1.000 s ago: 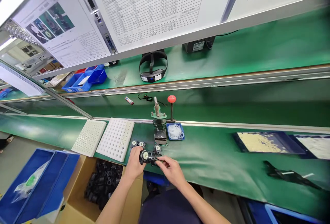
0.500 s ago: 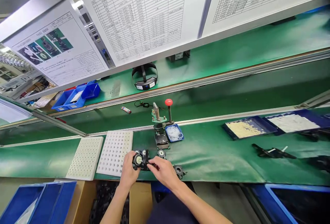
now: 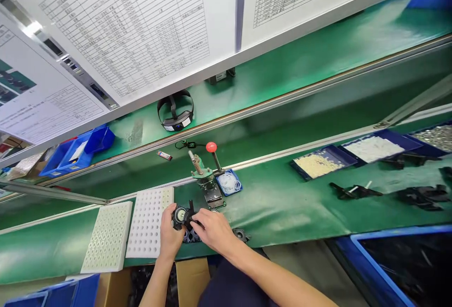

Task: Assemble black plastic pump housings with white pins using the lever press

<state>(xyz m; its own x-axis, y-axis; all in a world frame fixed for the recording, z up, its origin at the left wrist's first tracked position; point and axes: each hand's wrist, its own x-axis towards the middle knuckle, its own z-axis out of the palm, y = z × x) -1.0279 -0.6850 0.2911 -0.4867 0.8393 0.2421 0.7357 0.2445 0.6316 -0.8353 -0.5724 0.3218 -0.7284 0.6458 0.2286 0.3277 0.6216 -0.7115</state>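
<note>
Black wheeled part [image 3: 185,217] is between our 2 hands, over the green bench [image 3: 278,210] near its front edge. That bench is the widest surface we see; its front edge runs under our forearms, and its bare stretch to the right gives us the most room, reaching as far as the tray of yellowish pieces [image 3: 342,156]. Below the edge at right is a blue-rimmed bin [image 3: 399,232].

On the left, 2 perforated white boards [image 3: 148,224] stand side by side, the nearer 1 just beside our left hand, so space is tight there; we cannot tell if they touch. Behind the hands, a hand press with a red knob [image 3: 205,177] limits forward room.

Our left hand [image 3: 170,231] is half closed, fingers curved around the round end. Our right hand [image 3: 213,229] has thumb and forefinger drawn together, pinching the other end, remaining fingers folded in.

Smaller still, a blue dish of white rings [image 3: 241,188] sits beside the press, a loose round part [image 3: 240,235] lies near our right forearm, and a pale disc [image 3: 181,215] faces up within the held part.
</note>
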